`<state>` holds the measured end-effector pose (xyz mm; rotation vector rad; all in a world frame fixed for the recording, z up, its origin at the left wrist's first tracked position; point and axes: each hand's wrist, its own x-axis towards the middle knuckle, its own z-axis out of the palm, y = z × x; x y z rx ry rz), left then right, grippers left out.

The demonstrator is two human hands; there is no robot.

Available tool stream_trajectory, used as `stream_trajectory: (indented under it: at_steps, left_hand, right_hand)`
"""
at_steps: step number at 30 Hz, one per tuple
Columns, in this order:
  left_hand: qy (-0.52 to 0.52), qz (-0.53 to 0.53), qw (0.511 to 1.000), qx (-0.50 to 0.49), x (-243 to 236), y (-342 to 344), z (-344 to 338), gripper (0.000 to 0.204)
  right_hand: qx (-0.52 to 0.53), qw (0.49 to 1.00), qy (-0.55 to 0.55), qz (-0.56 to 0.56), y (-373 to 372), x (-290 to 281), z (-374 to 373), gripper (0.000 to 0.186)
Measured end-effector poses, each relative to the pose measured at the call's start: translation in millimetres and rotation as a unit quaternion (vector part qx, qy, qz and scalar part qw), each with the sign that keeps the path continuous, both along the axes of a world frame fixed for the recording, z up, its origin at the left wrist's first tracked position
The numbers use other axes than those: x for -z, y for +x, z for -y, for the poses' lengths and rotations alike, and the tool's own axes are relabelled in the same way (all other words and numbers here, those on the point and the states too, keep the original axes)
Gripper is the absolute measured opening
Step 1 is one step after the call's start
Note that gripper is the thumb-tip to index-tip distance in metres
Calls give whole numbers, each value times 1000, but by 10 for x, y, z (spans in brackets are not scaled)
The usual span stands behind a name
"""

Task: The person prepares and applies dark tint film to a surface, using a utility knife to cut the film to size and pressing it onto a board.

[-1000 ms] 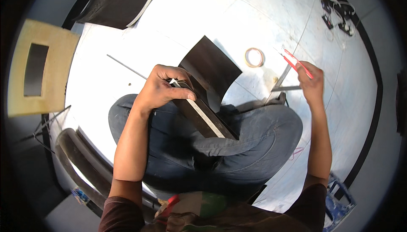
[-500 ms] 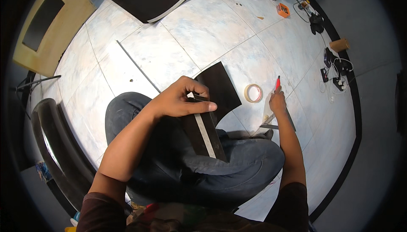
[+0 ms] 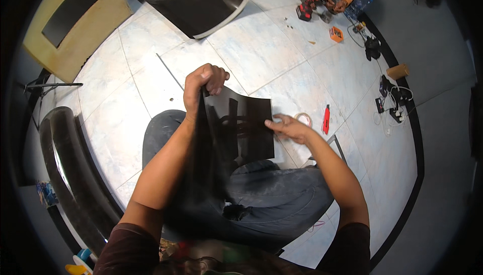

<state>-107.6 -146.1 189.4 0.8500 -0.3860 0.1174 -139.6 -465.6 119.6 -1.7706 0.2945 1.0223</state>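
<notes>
A glossy, dark, flexible sheet (image 3: 256, 134) is raised between my hands above my crossed legs. Its left part is bent upright and blurred by motion. My left hand (image 3: 205, 86) is closed around the sheet's upper left edge. At the opposite edge, the fingertips of my right hand (image 3: 289, 128) pinch the sheet. Just past that hand, a roll of masking tape (image 3: 308, 119) lies partly hidden on the floor. A red utility knife (image 3: 326, 119) rests to its right. Nearer my right forearm is a grey metal angle piece (image 3: 339, 149), partly covered.
A larger black curved panel (image 3: 196, 6) lies at the far side. Upper left stands a yellowish frame (image 3: 37, 56); a long glossy black curved part (image 3: 63, 164) is at left. Top right, another person's hands (image 3: 340, 4) are near a red-black cordless drill (image 3: 312, 3). Cables (image 3: 400, 99) lie at right.
My right hand has let go of the red utility knife, left on the floor, and moved left to the sheet's edge. My left hand has risen, lifting and turning the sheet.
</notes>
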Motion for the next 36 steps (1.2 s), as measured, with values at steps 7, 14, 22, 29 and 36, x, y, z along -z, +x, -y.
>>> stream_trajectory:
  at_steps: [7,14,22,29,36]
  left_hand:
    - [-258,-25,962,88,-43,211,-191,32]
    - [115,-141,975,126,-75,695,233,57]
    - [417,-12,904,97,70,590,475,74]
    - [335,-41,941,31,-322,219,213,87]
    - [147,-147,964,164,-830,-301,-338,43]
  right_hand:
    - [240,950,181,91,-505,-536,17,31]
    - [349,823,8,449,-800,-1551,687,26]
    - [376,717,-80,582,-996,-2148,931,31]
    - [367,726,-11,581,-1225,-2500,421,35]
    - [323,761,66,559,-1518,-2869,90,31]
